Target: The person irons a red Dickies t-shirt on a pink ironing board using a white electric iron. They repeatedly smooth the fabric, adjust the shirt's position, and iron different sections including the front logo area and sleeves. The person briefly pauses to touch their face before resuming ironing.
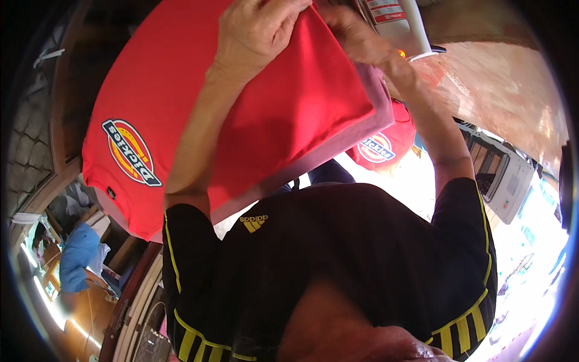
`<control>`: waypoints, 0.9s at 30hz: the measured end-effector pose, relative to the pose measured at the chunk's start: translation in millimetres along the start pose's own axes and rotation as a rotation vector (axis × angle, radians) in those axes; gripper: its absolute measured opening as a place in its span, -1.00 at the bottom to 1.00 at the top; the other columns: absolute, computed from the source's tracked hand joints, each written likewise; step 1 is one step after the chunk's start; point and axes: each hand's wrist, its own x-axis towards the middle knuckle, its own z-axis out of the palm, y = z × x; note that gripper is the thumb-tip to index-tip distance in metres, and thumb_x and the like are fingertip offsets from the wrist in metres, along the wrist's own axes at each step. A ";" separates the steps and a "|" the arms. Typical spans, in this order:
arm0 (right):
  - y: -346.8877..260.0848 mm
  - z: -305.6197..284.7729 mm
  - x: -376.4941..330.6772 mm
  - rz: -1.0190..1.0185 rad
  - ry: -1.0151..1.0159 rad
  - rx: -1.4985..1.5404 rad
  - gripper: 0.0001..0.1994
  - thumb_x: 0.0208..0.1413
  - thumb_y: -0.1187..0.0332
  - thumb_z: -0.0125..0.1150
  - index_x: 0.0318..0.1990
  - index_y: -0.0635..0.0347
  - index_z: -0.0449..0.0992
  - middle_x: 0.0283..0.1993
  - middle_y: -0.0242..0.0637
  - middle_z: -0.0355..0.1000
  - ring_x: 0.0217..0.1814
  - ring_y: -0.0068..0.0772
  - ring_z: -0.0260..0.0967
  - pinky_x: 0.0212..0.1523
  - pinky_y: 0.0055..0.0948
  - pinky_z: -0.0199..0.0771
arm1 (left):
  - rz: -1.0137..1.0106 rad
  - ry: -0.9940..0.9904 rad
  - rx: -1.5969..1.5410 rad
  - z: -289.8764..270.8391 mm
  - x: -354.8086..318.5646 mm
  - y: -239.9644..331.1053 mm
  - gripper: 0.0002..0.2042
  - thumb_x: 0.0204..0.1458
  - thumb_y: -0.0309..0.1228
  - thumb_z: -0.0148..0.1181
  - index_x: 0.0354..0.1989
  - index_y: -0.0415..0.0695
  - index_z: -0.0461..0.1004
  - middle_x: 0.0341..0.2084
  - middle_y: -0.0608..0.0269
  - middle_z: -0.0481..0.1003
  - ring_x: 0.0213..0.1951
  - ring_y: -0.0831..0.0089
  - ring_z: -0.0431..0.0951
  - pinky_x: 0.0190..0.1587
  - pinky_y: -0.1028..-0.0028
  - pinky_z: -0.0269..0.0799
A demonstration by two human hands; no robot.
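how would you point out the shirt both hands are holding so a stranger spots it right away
Start at the person's black top with yellow stripes; both forearms rise from it to a wide red shirt, gripped by the left hand and right hand. Unlike the smaller red shirt behind, its oval badge sits at the left edge.

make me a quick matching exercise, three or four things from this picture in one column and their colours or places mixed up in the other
Things:
1. large folded t-shirt with an oval badge
2. short-sleeved sports shirt with stripes
3. bundled cloth at lower left
4. left hand

Colour or place:
A. blue
B. red
C. grip on the top edge of the red t-shirt
D. black with yellow

Pairs: 1-B, 2-D, 3-A, 4-C
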 end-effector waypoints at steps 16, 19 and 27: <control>58.4 -28.3 -128.3 0.609 -0.365 -0.051 -0.40 0.01 0.38 0.40 0.23 0.28 0.36 0.12 -0.09 0.47 0.11 -0.32 0.44 0.11 -0.32 0.44 | -0.639 -0.207 0.515 -56.1 -155.1 44.0 -0.59 0.00 -0.08 0.35 0.03 0.11 0.56 0.12 0.26 0.36 0.19 0.16 0.33 0.12 0.02 0.16; 72.2 -42.7 -131.7 0.631 -0.373 -0.052 -0.37 -0.01 0.38 0.42 0.26 0.30 0.35 0.14 -0.11 0.48 0.13 -0.35 0.44 0.13 -0.33 0.44 | -0.746 -0.230 0.649 -81.3 -165.6 68.8 -0.56 0.03 -0.05 0.32 0.07 0.11 0.53 0.18 0.19 0.31 0.25 0.08 0.27 0.16 0.00 0.14; 6.1 -27.2 -109.2 0.946 -0.224 0.109 -0.50 0.25 0.10 0.19 0.22 0.23 0.39 -0.24 -0.38 0.41 -0.39 -0.67 0.27 -0.36 -0.57 0.27 | -1.164 -0.179 0.842 -157.5 -243.7 166.4 -0.50 0.07 -0.07 0.28 0.20 0.09 0.45 0.29 0.11 0.22 0.35 0.01 0.14 0.28 -0.05 0.01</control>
